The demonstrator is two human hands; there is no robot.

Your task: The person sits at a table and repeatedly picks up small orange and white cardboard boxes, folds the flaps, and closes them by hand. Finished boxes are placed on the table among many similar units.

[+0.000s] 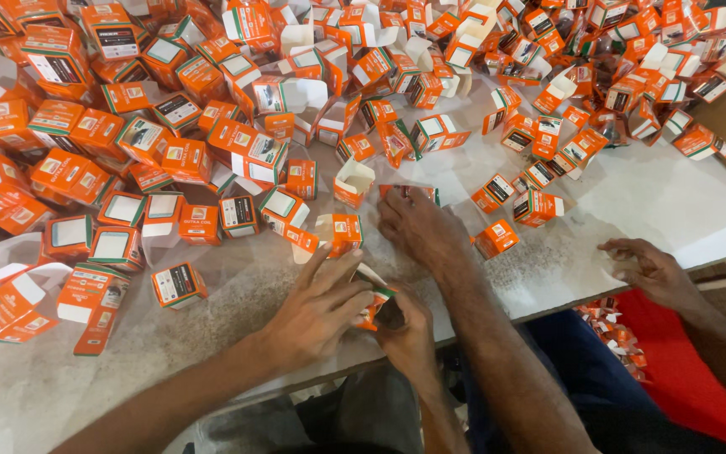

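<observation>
Both hands point(317, 311) point(409, 332) w/ fingers closed round orange box point(373, 304).

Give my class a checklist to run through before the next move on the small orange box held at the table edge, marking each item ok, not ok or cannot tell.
1. Both hands on the box: the left hand and right hand grip the small orange box. Ok.
2. Flap state of the box: covered by fingers. Cannot tell.
3. Surface under the box: it sits at the near edge of the table, partly past it. Not ok.
4. Room beyond the box: another person's hand rests just behind it. Not ok.
5. More boxes at hand: the pile of orange boxes lies close. Ok.
</observation>
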